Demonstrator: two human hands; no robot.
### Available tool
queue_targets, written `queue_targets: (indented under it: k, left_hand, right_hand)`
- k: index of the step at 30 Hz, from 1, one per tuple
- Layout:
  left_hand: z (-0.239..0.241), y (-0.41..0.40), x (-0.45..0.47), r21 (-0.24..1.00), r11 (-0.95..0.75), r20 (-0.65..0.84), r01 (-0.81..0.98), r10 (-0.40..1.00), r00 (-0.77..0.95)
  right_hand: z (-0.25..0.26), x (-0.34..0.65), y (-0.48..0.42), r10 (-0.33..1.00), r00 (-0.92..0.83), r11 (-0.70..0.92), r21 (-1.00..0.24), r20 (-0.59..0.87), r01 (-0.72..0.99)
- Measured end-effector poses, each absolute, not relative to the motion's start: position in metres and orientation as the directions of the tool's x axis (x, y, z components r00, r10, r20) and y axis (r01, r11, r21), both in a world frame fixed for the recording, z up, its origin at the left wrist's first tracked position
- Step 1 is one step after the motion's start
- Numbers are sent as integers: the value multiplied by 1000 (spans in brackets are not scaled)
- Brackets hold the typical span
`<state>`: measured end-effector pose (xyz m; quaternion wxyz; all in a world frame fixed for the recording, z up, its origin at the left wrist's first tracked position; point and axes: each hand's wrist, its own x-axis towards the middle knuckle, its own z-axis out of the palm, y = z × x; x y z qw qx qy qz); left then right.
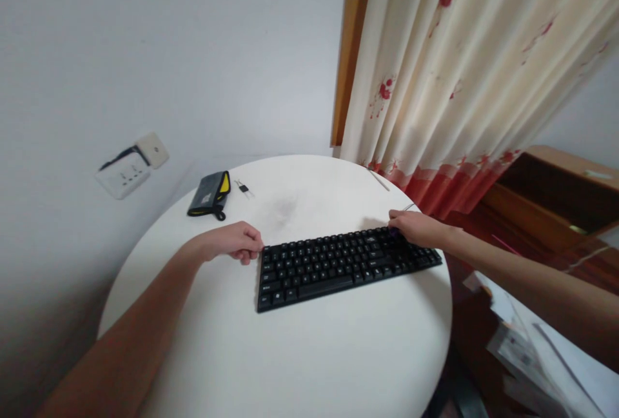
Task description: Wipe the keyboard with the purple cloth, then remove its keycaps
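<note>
A black keyboard (329, 266) lies on the round white table (300, 360), slightly tilted in my view. My left hand (236, 242) is closed at its upper left corner, with thumb and forefinger pinching the edge there. Over the upper right part of the keys, my right hand (416, 228) is closed with its fingertips pressed together and pointing down. A small purple patch shows beneath those fingers, but what they hold is hidden.
A folded grey cloth with yellow lining (209, 194) rests at the table's back left. Beside it lies a small black piece with wire prongs (244, 188). A thin stick (378, 179) lies near the back right edge. Curtains (435, 82) hang behind; papers (527, 347) are at right.
</note>
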<state>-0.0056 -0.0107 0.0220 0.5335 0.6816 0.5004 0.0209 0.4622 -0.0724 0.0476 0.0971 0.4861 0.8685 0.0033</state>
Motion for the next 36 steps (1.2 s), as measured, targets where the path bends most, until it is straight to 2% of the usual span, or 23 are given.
queue_targets:
  k: [8, 17, 20, 23, 25, 31, 36]
  left_hand:
    - [20, -8, -6, 738, 57, -511, 672, 698, 502]
    - [22, -9, -5, 733, 46, -507, 679, 702, 500]
    - [24, -10, -4, 730, 46, -508, 681, 704, 497]
    - [26, -11, -2, 726, 44, -510, 687, 705, 493]
    - [27, -12, -1, 720, 38, -509, 693, 707, 491]
    - [26, -12, -2, 723, 47, -513, 689, 705, 490]
    - [24, -11, -4, 733, 59, -512, 677, 703, 493]
  right_hand:
    - [43, 518, -73, 900, -412, 432, 166, -139, 887]
    - [37, 559, -84, 950, -282, 296, 100, -132, 950]
    - [40, 567, -84, 964, -260, 262, 38, -50, 964]
    - [49, 559, -80, 952, -298, 304, -93, 76, 948]
    - [54, 544, -76, 932, -346, 360, -153, 109, 920]
    - [46, 502, -65, 882, -471, 465, -189, 10, 865]
    - [38, 496, -61, 866, -498, 472, -262, -42, 842]
